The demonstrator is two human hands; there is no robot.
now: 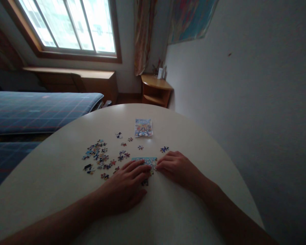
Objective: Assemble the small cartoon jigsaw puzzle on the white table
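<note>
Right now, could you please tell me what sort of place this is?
Probably a home, perhaps a bedroom: what looks like a mattress beside the table, and a curtain beside the window.

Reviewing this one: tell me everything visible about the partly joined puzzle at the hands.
The partly joined puzzle lies flat on the pale tabletop. It looks like thin printed card, with a straight, light-blue far edge and a busy multicoloured print nearer the person. The left hand lies over much of it; the right hand has its fingertips at the right edge, apparently touching. Its full outline is hidden.
</note>
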